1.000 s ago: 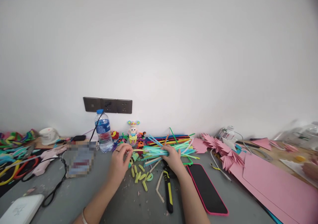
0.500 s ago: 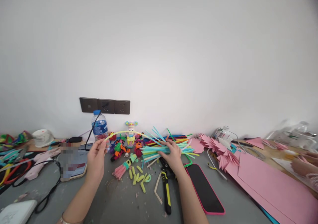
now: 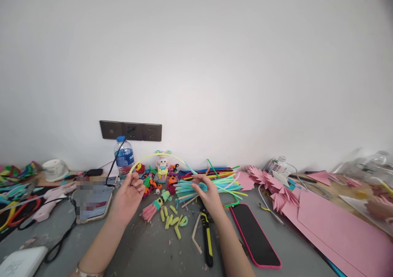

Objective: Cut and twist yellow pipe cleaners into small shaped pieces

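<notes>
The left hand (image 3: 126, 197) pinches a thin yellow fuzzy stem (image 3: 149, 156); tugging might scatter the blue-green fuzzy-stem bundle (image 3: 185, 188) by the right hand (image 3: 209, 194), its grip unclear

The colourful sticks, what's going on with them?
Someone's left hand holds one end of a yellow stick, which arches toward the right hand. That hand is at the bundle of colourful sticks; whether it grips any is hard to tell. Short yellow-green pieces and a black-and-yellow tool lie nearby.
</notes>
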Tool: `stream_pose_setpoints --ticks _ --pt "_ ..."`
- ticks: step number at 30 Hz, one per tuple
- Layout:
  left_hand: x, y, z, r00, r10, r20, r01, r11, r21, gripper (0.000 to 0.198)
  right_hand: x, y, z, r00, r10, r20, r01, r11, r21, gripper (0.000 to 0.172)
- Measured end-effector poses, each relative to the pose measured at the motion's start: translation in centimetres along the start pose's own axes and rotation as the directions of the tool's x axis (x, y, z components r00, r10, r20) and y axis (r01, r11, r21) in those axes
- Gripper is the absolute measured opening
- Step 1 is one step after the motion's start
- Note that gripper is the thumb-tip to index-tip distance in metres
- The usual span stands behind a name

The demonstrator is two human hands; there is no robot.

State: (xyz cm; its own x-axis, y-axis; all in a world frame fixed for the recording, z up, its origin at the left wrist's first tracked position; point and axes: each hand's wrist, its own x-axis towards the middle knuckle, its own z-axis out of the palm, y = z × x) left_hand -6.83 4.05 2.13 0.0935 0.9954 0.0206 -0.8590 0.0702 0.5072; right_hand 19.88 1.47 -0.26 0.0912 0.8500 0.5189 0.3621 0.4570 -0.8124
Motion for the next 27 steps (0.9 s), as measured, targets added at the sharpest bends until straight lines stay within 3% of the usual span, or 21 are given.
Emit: stream_pose_setpoints --ticks 4,7,9,11,13,15,16,18,20,24,27 --pt "-0.4 -1.3 0.2 1.000 0.019 -0.003 -0.017 0.954 0.299 0.028 -0.5 -0.9 1.7 0.966 0.100 0.238 -0.173 0.936 0.306 0.044" --pt "-1.2 -2.3 0.4 0.994 -0.035 0.102 -0.033 0.800 0.599 0.030 -0.9 -1.4 3.1 0.923 0.073 0.377 -0.257 0.847 0.465 0.063" --pt "-1.9 -2.8 0.6 0.965 -0.151 0.215 -0.063 0.663 0.746 0.031 -1.1 -1.7 3.4 0.925 0.038 0.378 -0.253 0.803 0.539 0.073" --pt "-2.7 -3.1 1.0 0.891 -0.313 0.330 -0.140 0.502 0.854 0.028 -1.0 -1.9 3.1 0.939 0.022 0.344 -0.241 0.756 0.609 0.075" --pt "-3.4 -3.5 1.3 0.839 -0.396 0.372 -0.228 0.364 0.903 0.024 -0.8 -2.2 2.4 0.955 0.054 0.292 -0.242 0.712 0.659 0.061" --pt "-3.8 -3.8 1.5 0.821 -0.424 0.383 -0.299 0.252 0.920 0.022 -0.4 -2.3 1.3 0.972 0.119 0.200 -0.226 0.695 0.683 0.044" --pt "-3.9 -3.9 1.6 0.817 -0.426 0.389 -0.325 0.217 0.920 0.021 -0.2 -2.4 0.6 0.980 0.145 0.137 -0.200 0.693 0.692 0.043" --pt "-3.8 -4.0 1.5 0.823 -0.384 0.418 -0.373 0.189 0.908 0.019 0.1 -2.3 -0.6 0.984 0.178 0.001 -0.129 0.711 0.692 0.049" --pt "-3.4 -4.0 1.3 0.855 -0.262 0.448 -0.412 0.182 0.893 0.017 0.3 -2.2 -1.7 0.975 0.194 -0.106 -0.073 0.737 0.672 0.050" --pt "-2.2 -3.3 0.6 0.900 0.090 0.428 -0.436 0.108 0.894 0.019 0.2 -2.2 -2.2 0.971 0.197 -0.139 -0.083 0.815 0.573 0.035" --pt "-1.5 -2.4 0.1 0.906 0.230 0.356 -0.390 0.121 0.913 0.021 0.0 -2.2 -1.6 0.972 0.183 -0.147 -0.088 0.864 0.496 0.033"
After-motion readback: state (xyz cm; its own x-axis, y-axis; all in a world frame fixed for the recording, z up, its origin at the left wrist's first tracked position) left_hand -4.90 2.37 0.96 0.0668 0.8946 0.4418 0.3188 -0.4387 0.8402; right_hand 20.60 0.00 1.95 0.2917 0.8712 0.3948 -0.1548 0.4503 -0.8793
